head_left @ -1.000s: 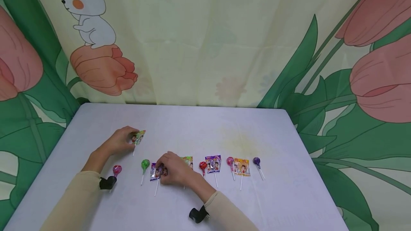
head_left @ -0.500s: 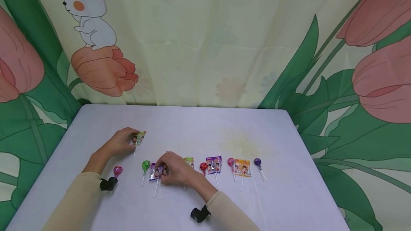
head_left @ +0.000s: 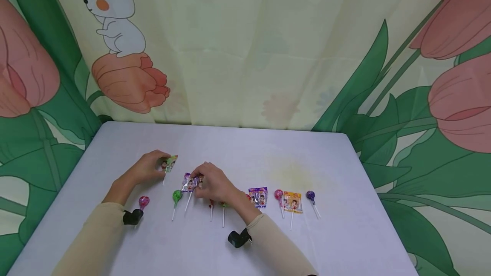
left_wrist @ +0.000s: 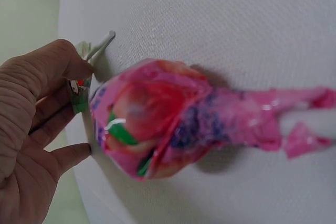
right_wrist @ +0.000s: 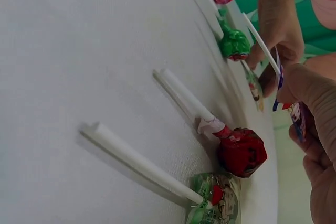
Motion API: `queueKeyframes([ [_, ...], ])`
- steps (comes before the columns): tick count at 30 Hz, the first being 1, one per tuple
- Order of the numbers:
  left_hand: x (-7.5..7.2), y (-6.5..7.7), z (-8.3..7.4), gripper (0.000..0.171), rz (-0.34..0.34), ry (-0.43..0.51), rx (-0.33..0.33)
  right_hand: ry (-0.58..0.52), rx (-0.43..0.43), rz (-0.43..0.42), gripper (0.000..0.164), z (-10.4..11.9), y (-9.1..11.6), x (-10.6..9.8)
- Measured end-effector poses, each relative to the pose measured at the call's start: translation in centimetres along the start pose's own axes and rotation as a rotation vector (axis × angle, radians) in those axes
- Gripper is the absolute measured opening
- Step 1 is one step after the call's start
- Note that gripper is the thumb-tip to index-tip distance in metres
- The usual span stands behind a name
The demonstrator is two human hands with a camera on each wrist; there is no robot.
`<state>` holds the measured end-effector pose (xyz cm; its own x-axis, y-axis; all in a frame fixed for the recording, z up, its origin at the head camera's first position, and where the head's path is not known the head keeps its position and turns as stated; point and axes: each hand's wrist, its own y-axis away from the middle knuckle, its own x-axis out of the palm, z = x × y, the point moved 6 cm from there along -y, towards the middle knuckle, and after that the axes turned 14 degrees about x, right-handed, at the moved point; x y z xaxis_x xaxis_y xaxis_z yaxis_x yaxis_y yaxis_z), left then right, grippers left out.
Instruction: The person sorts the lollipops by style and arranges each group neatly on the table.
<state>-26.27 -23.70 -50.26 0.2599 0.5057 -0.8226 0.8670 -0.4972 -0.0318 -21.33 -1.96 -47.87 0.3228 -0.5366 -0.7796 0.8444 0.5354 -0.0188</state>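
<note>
Left grip (head_left: 147, 167) has a yellow-green lollipop packet (head_left: 169, 164) pinched between thumb and fingers, over on the left side of the bench (head_left: 345, 242). Right grip (head_left: 215, 184) is pinching a purple lollipop packet (head_left: 189, 182), stick pointing towards me, just right of a round green lollipop (head_left: 177, 196). There's a round pink lollipop (left_wrist: 152, 119) by my left wrist, plus a red one (right_wrist: 241, 153) touching or almost touching a green packet (right_wrist: 226, 198) near my right. Orange packet (head_left: 293, 202) sits further right.
</note>
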Motion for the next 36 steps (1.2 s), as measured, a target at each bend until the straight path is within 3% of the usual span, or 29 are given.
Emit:
queueKeyframes([
  [18, -0.3, 0.1, -0.5, 0.059, 0.018, -0.006, -0.004, 0.188, 0.066, 0.02, 0.035, -0.4, -5.4, 1.2],
  [25, -0.3, -0.2, -0.7, 0.058, 0.005, 0.0, 0.03, 0.176, 0.091, 0.022, 0.033, -0.6, -6.7, 1.5],
  [36, -0.3, -0.1, -0.2, 0.058, -0.003, -0.007, 0.027, 0.203, 0.099, -0.003, 0.03, -0.3, -7.9, 1.8],
])
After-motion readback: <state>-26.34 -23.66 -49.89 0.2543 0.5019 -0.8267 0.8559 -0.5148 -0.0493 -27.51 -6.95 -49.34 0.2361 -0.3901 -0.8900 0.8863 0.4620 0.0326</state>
